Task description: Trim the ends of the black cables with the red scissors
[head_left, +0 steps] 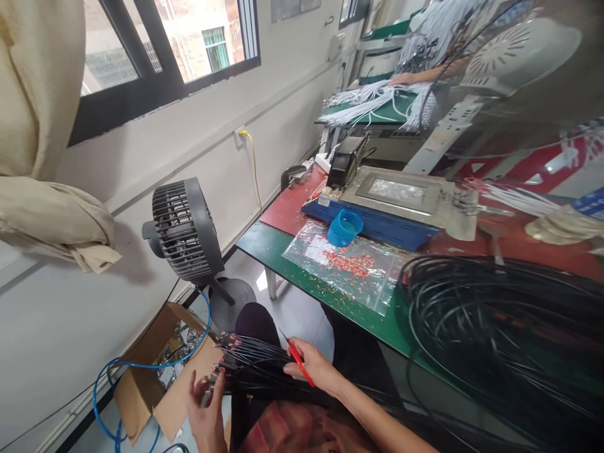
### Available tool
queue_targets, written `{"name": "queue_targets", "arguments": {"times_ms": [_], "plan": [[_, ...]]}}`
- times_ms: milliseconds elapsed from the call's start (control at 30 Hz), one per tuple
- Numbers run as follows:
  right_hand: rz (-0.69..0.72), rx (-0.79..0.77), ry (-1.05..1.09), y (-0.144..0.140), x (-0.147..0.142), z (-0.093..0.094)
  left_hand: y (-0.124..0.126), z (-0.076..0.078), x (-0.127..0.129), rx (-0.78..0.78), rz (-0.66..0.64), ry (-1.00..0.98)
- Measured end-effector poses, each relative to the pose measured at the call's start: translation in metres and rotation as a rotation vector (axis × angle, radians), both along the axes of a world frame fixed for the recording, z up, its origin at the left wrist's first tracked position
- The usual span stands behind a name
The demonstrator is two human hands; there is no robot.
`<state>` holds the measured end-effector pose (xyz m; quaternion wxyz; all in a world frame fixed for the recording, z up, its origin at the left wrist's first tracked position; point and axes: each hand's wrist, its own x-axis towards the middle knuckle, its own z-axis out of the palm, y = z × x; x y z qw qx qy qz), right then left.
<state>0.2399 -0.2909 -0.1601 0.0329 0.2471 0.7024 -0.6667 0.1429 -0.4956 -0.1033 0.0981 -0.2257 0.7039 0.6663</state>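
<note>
A bundle of thin black cables (255,350) lies across my lap, with red and bare bits at the cable ends on the left. My left hand (207,406) is at those ends, fingers curled and thumb against a black cable; the exact grip is small and partly hidden. In my right hand (315,368) is a slim red-handled tool (301,362) with a thin dark tip pointing up and left. That hand rests over the cable bundle; the tool's kind is unclear.
Left stand a grey fan (184,229) and an open cardboard box (136,393) of metal parts. The green bench (264,251) holds a plastic bag (387,292) with red scraps, a blue cup (344,228), a blue-sided machine (377,223) and coiled black cable (495,333). Beyond, a co-worker's hand (401,78) touches white cables.
</note>
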Motion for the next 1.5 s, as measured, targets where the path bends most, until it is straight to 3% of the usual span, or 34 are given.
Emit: {"name": "queue_targets", "arguments": {"times_ms": [100,167,233,300,367,433,500,567,600,667,800,967,1033,1100,1233,1367,1500], "plan": [[-0.058,-0.337,0.031,0.002,0.000,-0.005,0.012,0.013,0.011,-0.350,-0.149,0.441],[-0.072,-0.420,0.016,0.004,-0.002,-0.005,0.024,0.023,0.019,-0.563,-0.266,0.658],[-0.097,-0.407,0.011,0.006,-0.003,-0.004,0.033,0.033,0.025,-0.767,-0.297,0.730],[-0.118,-0.376,0.014,0.009,-0.004,-0.001,0.039,0.040,0.030,-0.847,-0.258,0.768],[-0.119,-0.351,0.016,0.012,-0.005,0.005,0.039,0.039,0.033,-0.719,-0.296,0.781],[-0.109,-0.333,0.019,0.014,-0.006,0.013,0.039,0.030,0.033,-0.503,-0.575,0.680],[-0.112,-0.316,0.037,0.017,-0.006,0.024,0.042,0.015,0.029,-0.341,-1.033,0.494],[-0.131,-0.310,0.065,0.020,-0.006,0.038,0.051,0.000,0.022,-0.318,-1.383,0.390],[-0.140,-0.313,0.077,0.022,-0.005,0.046,0.057,-0.006,0.018,-0.354,-1.479,0.406],[-0.152,-0.323,0.102,0.025,-0.002,0.063,0.069,-0.014,0.012,-0.456,-1.546,0.504],[-0.165,-0.313,0.152,0.033,0.013,0.100,0.070,-0.005,0.005,-0.516,-1.574,0.597],[-0.091,-0.285,0.192,0.043,0.031,0.133,0.017,0.012,-0.005,-0.637,-1.611,0.438],[-0.078,-0.282,0.208,0.044,0.030,0.135,0.000,0.012,-0.008,-0.593,-1.470,0.415],[-0.088,-0.272,0.211,0.040,0.026,0.128,-0.003,0.009,-0.009,-0.451,-1.269,0.402],[-0.123,-0.229,0.221,0.021,0.021,0.099,0.035,0.012,-0.006,0.017,-1.147,0.026],[-0.203,-0.211,0.238,0.003,0.032,0.072,0.097,0.024,0.000,0.532,-0.825,-0.323],[-0.245,-0.172,0.207,0.000,0.045,0.061,0.140,0.038,0.003,0.645,-0.637,-0.474]]}}
